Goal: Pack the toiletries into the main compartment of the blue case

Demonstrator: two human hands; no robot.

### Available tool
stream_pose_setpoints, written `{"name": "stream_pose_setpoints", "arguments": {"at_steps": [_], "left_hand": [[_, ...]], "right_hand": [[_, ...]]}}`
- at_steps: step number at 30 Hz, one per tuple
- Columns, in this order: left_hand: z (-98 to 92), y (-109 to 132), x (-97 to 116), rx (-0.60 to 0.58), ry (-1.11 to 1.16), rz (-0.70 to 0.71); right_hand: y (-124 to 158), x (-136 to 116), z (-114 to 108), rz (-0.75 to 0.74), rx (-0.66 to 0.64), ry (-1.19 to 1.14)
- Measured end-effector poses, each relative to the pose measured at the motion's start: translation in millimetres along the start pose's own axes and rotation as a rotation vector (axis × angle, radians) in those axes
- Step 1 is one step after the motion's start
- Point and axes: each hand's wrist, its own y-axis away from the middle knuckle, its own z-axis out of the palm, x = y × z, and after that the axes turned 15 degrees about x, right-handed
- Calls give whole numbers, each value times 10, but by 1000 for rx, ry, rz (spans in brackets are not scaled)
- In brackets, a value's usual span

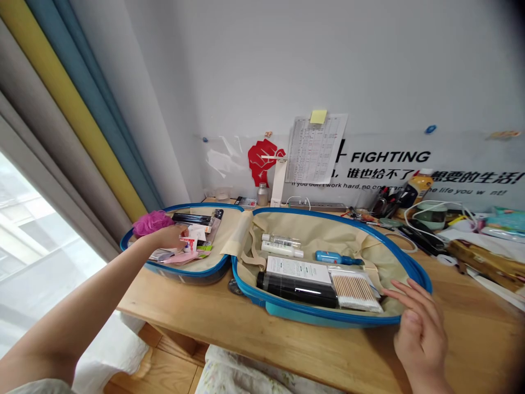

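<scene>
A small suitcase with a blue rim [328, 318] and beige lining lies open on the desk. My left hand [173, 237] is inside its left half, fingers closed at a small white-and-red packet [189, 241]. Beside it are a purple bath puff [153, 222], a pink packet [186, 255] and black slim items [192, 218]. My right hand [422, 328] is at the right rim, fingers stretched out and apart, holding nothing. The right half has a white tube [282, 250], a blue bottle [333, 257], a white box [298, 270], a black bottle [299, 290] and bagged cotton swabs [356, 291].
The wooden desk [463, 339] stands against a wall with a poster and pinned papers [315, 150]. Behind the suitcase are a silver bottle [262, 194] and a power strip [318, 207]. Cables, pens and an orange-capped bottle [418, 189] crowd the right. Curtains [82, 104] hang left.
</scene>
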Motion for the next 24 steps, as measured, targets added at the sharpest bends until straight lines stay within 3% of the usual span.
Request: {"name": "stream_pose_setpoints", "arguments": {"at_steps": [8,19,24], "left_hand": [[-17,43,-39,23,-35,58],[69,56,16,-56,-91,109],[-3,130,55,10,-148,84]], "right_hand": [[-1,-1,-13,-21,-4,-6],[15,15,-12,-25,-7,-14],[22,21,-22,-28,0,-18]]}}
